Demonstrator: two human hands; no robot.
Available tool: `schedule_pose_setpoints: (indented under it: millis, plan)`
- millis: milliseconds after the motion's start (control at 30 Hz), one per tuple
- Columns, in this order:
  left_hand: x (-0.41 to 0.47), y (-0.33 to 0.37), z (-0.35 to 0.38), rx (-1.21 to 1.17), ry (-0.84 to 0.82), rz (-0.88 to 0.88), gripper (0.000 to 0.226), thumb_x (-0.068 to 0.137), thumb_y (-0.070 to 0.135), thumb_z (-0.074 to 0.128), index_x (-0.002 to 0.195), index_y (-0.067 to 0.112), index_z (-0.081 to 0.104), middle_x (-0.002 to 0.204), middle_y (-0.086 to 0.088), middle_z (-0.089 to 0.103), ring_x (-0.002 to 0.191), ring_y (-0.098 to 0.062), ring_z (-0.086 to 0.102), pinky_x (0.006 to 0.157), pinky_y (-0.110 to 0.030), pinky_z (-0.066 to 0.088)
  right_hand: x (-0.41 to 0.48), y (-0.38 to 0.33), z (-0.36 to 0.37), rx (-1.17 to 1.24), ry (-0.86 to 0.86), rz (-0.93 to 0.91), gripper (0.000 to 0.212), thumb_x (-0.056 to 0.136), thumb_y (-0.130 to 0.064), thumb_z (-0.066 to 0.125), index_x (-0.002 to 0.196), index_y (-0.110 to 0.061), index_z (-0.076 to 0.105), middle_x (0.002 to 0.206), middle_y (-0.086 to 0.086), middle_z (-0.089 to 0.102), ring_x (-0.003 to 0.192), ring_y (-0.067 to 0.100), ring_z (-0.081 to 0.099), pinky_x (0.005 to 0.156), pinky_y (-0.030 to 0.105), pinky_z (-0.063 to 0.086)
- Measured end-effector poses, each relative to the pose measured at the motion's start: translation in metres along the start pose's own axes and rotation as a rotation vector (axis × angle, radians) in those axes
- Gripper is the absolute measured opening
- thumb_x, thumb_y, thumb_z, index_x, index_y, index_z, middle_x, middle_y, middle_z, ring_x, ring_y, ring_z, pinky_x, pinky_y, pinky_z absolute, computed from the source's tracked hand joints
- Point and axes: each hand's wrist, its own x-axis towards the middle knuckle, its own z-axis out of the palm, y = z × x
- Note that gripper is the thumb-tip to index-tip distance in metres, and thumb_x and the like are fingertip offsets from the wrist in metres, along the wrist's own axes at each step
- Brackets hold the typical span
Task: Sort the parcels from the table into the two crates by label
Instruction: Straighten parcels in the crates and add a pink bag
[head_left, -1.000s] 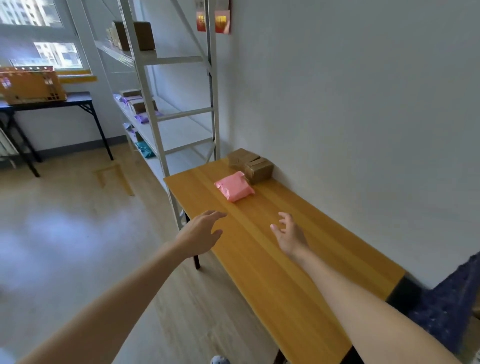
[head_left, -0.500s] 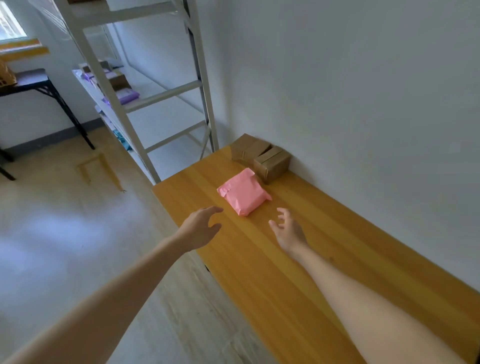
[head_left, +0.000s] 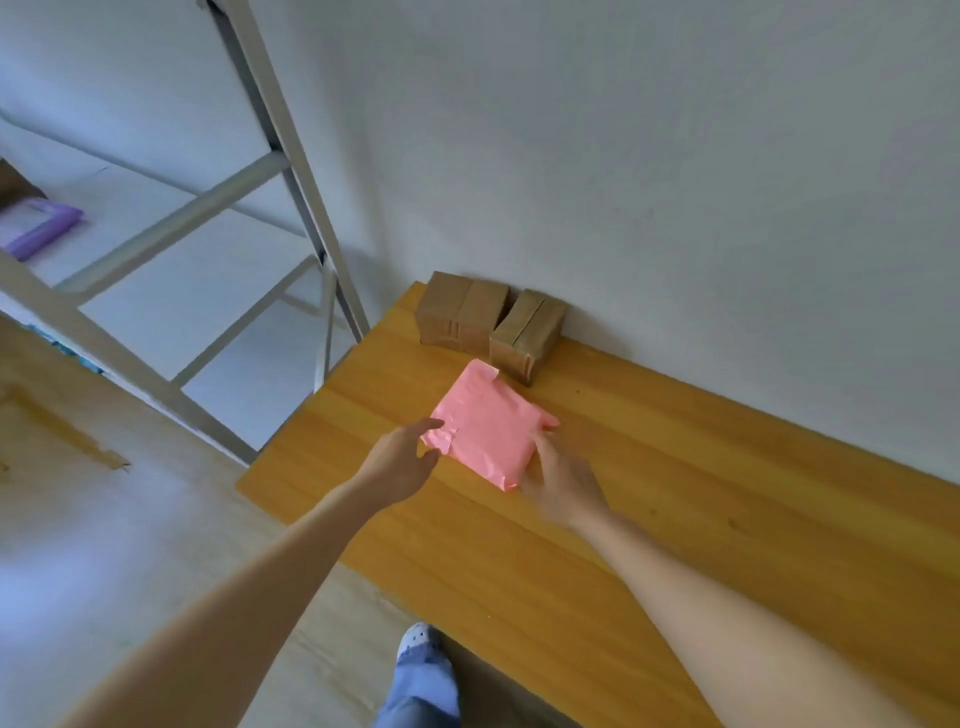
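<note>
While both hands are at the pink parcel, this parcel lies on the wooden table, near the end of the table beside the metal rack and just in front of two cardboard boxes that stand against the wall. Its upper face is plain pink wrap with a folded flap, and no writing can be read on it. The boxes show only brown card and tape seams. On a shelf of the rack lies a purple parcel with a pale label, too blurred to read. The left hand is at the near-left corner of the pink parcel: the forefinger lies over the corner, the thumb is held apart below it, and the other fingers are loosely curved, so the hand touches the wrap without being closed on it. The right hand is blurred; its fingers stretch along the right edge of the parcel and touch it, but whether they grip it I cannot tell. Below, a pale shoe stands on the floor.
</note>
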Motion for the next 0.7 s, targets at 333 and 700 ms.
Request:
schedule_pose_setpoints:
  millis: [333, 700]
  plan:
    - [0.094, -0.049, -0.016, 0.051, -0.286, 0.153, 0.044, 0.099, 0.017, 0.046, 0.142, 0.027, 0.042, 0.142, -0.006, 0.050, 0.107, -0.023, 0.059, 0.076, -0.030, 0.049, 0.048, -0.040, 0.046, -0.368, -0.012, 0.204, 0.074, 0.092, -0.042, 0.054, 0.152, -0.020, 0.017, 0.158, 0.005, 0.008, 0.143, 0.030, 0.016, 0.116, 0.049, 0.019]
    - [0.143, -0.065, 0.009, -0.008, -0.403, 0.143, 0.058, 0.096, 0.004, 0.037, 0.150, 0.025, 0.027, 0.145, -0.015, 0.038, 0.115, -0.031, 0.053, 0.074, -0.037, 0.052, 0.067, -0.030, 0.078, -0.399, -0.034, 0.254, 0.089, 0.086, -0.029, 0.069, 0.152, -0.037, 0.009, 0.159, 0.007, -0.018, 0.148, 0.028, -0.005, 0.114, 0.057, 0.024]
